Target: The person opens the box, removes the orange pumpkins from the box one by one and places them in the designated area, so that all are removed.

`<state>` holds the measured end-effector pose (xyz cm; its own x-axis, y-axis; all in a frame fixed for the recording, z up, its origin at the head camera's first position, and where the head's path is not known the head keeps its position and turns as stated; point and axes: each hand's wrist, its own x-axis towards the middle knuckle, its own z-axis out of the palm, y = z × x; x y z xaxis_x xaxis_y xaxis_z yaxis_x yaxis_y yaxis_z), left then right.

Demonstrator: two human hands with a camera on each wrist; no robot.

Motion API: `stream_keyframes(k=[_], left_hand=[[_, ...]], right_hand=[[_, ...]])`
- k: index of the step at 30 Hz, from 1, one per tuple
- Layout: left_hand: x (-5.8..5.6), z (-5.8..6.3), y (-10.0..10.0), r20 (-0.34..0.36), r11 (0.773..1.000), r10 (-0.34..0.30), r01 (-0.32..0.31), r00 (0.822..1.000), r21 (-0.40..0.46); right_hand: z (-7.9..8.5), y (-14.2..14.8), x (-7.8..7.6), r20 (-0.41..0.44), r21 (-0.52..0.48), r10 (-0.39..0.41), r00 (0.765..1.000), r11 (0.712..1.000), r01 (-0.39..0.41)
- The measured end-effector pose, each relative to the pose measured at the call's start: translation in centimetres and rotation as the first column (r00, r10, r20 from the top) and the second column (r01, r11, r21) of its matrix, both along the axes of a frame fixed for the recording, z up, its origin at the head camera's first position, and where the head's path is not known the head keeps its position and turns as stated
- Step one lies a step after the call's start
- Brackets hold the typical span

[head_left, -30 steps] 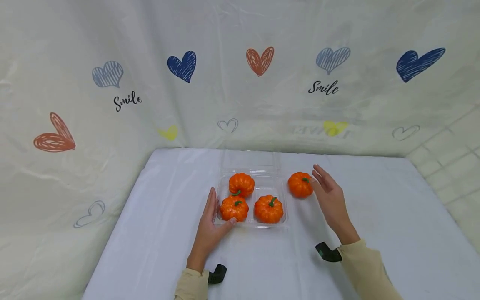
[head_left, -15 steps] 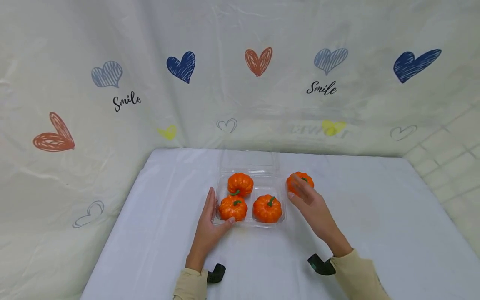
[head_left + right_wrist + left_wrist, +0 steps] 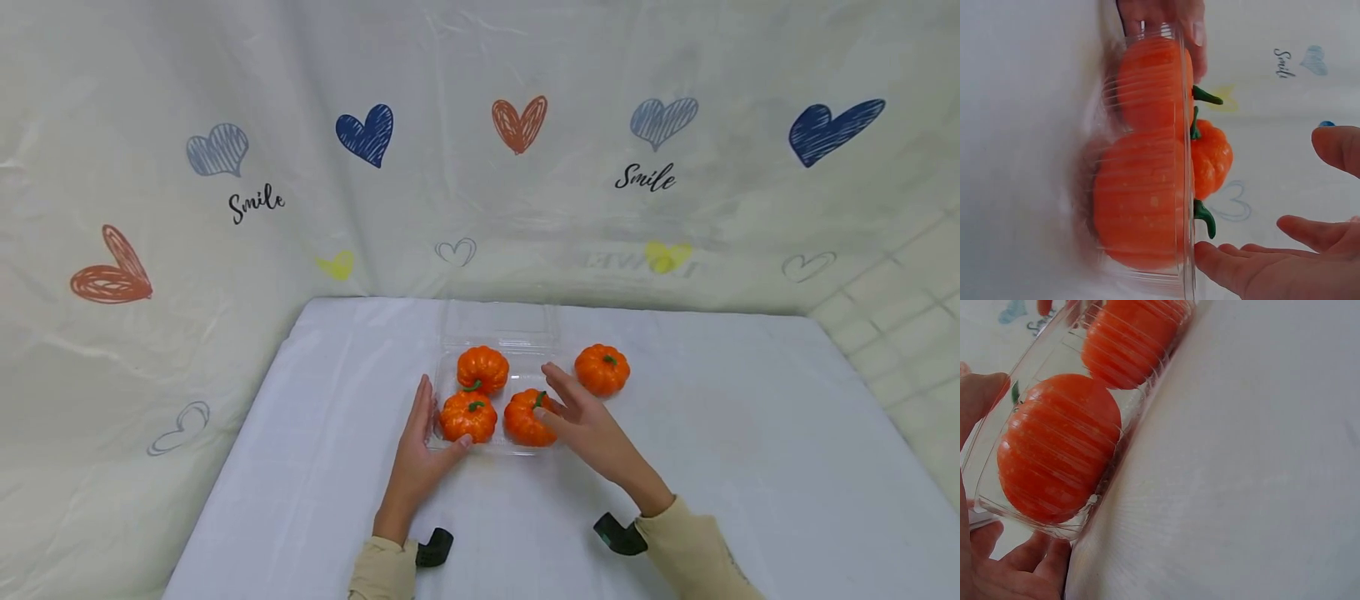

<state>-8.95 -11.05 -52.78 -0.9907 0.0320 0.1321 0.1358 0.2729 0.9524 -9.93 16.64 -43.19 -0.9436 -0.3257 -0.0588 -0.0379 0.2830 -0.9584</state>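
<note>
A clear plastic clamshell container (image 3: 517, 451) lies on the table with its lid (image 3: 498, 323) folded back. Inside are three small orange pumpkins with green stems: one at back left (image 3: 483, 369), one at front left (image 3: 468, 416) and one at front right (image 3: 528, 418). My left hand (image 3: 416, 475) holds the container's left corner, fingers along the left side and thumb over the front rim. Above the front right pumpkin is my right hand (image 3: 597, 437), its fingers spread and holding nothing. Another orange pumpkin (image 3: 602, 370) sits outside the container, to its right.
A white cloth (image 3: 720, 467) covers the table. Behind it hangs a pale curtain (image 3: 450, 192) printed with hearts and "Smile". A dark wrist device (image 3: 621, 534) sits at the right sleeve and a similar one (image 3: 435, 547) at the left.
My right hand has moved left and toward me, from the loose pumpkin to above the front right one in the container. The left hand and the pumpkins have stayed in place.
</note>
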Motion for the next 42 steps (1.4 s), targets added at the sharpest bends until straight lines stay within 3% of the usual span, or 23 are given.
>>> stream_keyframes(k=[4,11,18,24,32,42], left_hand=[[0.0,-0.1,0.0,0.004,1.0,-0.003,0.003,1.0,0.006],[-0.1,-0.4,0.0,-0.002,1.0,-0.007,0.007,1.0,0.014],[-0.1,-0.5,-0.1,-0.018,1.0,-0.016,0.016,1.0,0.018],[-0.2,-0.4,-0.1,-0.021,1.0,-0.018,0.018,1.0,0.021],[-0.3,-0.5,0.0,-0.022,0.999,-0.022,0.022,1.0,0.027],[-0.2,-0.3,0.0,-0.005,1.0,-0.013,0.014,1.0,0.017]], right_hand=[[-0.5,-0.5,-0.2,-0.039,0.033,0.011,0.999,0.999,-0.01],[-1.1,-1.0,-1.0,-0.099,0.181,0.005,0.995,0.983,0.013],[-1.8,-1.5,-1.9,-0.059,0.278,0.048,0.997,0.96,-0.03],[-2.1,-2.3,-2.2,-0.075,0.37,0.088,0.993,0.927,-0.054],[-2.2,-2.7,-2.0,-0.111,0.388,0.096,0.989,0.92,-0.046],[-2.2,-2.8,-1.7,-0.13,0.392,0.038,0.991,0.92,0.016]])
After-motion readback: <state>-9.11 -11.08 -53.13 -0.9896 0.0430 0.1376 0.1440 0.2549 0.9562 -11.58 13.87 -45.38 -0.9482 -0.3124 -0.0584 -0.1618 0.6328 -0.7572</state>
